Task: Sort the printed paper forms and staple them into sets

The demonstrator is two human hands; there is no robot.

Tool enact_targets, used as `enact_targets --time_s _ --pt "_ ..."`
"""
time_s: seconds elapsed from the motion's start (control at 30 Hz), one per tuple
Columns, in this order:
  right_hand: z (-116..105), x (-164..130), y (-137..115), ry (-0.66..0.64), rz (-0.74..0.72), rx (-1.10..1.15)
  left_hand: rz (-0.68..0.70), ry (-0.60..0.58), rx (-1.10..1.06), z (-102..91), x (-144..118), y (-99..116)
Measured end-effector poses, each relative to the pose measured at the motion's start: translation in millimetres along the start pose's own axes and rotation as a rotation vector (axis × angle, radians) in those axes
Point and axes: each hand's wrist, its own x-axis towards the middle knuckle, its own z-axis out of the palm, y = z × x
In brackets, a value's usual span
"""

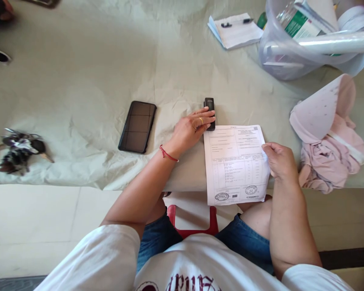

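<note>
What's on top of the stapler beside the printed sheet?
The left hand rests its fingers across the black stapler, hiding its middle. Its far end shows; whether a corner of the printed sheet sits inside is hidden.

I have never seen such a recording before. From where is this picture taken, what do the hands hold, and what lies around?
There is no machine: a camera on the person's head looks forward and down at their bare hands. The left hand rests its fingers on a black stapler-like tool at the top-left corner of a printed sheet; the right hand pinches the sheet's right edge. On the covered table, a phone lies left, with pink cloth and a filled plastic tub right.
</note>
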Motion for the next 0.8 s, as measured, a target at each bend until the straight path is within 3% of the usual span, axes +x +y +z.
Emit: enact_targets --time_s 0.47,0.8 --pt "1 -10 -9 0.020 0.029 -0.038 -0.029 0.056 0.053 10.0 -10 7" --pt "-2 -3 -1 -0.022 -0.010 -0.043 0.005 0.088 0.102 15.0 -12 10"
